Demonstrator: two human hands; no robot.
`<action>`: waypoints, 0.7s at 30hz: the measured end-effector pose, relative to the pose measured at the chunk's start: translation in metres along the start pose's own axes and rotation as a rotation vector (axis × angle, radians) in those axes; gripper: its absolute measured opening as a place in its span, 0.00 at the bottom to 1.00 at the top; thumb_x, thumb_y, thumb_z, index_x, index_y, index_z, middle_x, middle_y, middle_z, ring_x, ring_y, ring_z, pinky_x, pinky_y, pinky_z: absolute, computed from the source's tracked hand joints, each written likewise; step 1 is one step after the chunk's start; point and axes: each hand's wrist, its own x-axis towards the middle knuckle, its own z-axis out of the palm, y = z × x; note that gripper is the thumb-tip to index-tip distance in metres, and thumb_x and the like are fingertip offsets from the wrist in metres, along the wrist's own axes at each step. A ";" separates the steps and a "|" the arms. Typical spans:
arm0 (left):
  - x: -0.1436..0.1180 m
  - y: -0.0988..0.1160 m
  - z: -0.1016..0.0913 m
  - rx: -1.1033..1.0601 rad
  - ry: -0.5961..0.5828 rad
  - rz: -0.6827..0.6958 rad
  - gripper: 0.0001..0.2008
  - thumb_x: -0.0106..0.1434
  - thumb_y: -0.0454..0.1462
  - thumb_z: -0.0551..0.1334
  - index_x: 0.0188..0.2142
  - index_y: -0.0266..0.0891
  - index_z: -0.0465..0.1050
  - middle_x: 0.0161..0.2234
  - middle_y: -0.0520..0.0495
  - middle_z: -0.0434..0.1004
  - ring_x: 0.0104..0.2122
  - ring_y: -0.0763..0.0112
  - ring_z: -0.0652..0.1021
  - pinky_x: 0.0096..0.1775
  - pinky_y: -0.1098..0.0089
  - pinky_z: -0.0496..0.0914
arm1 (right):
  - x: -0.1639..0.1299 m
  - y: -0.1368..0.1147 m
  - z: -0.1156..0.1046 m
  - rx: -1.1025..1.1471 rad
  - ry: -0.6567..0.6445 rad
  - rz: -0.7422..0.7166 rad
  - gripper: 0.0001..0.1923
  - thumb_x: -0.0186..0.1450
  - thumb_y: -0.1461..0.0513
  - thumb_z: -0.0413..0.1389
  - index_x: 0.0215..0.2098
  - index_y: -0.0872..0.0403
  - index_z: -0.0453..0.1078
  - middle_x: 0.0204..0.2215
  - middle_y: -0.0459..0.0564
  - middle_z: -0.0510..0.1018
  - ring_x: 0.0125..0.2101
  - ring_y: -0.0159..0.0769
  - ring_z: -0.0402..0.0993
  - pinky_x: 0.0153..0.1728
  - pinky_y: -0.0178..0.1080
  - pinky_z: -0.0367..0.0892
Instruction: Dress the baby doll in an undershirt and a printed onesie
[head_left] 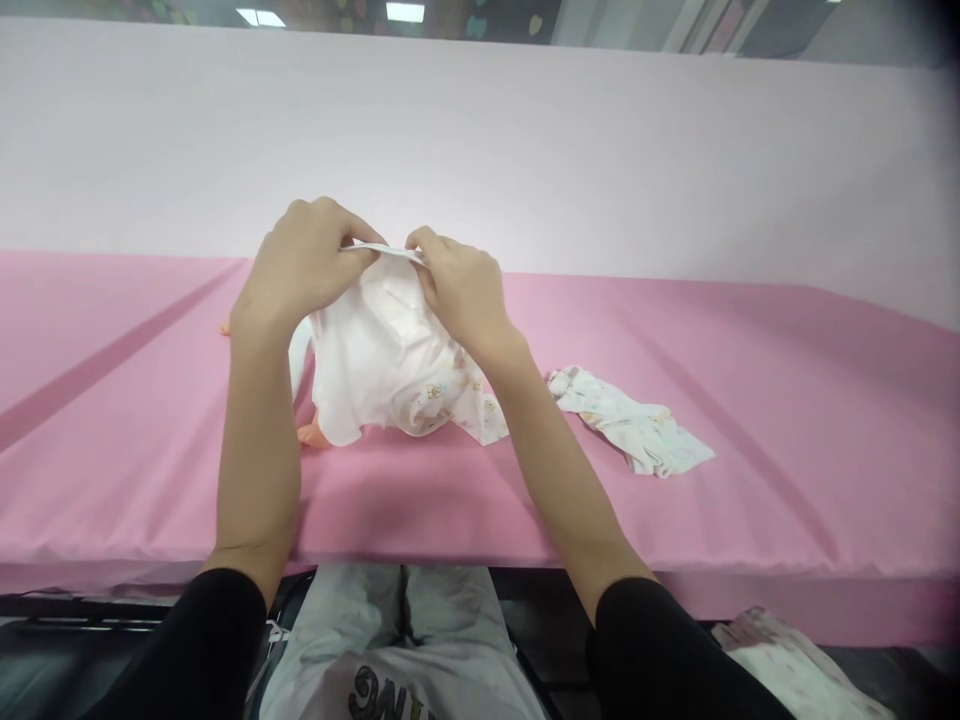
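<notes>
Holding the white cloth [382, 350] up in the middle of the frame, your left hand [304, 265] and right hand [461, 290] are both closed, pinching its top edge. Something orange peeks out under it. If you tug too hard, the edge might slip free. You have one cloth held, one more cloth [630, 420] lying right of it on the pink table [787, 480].

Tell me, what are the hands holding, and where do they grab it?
Both the left hand and right hand pinch the top edge of a white baby garment, lifted above the pink table.
</notes>
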 end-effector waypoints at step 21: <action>0.005 -0.051 -0.011 -0.074 0.342 -0.235 0.32 0.53 0.58 0.57 0.46 0.38 0.77 0.44 0.47 0.81 0.48 0.61 0.74 0.40 0.61 0.64 | -0.001 0.056 -0.009 0.038 0.072 0.065 0.12 0.62 0.69 0.55 0.42 0.52 0.69 0.43 0.54 0.71 0.36 0.41 0.69 0.35 0.41 0.65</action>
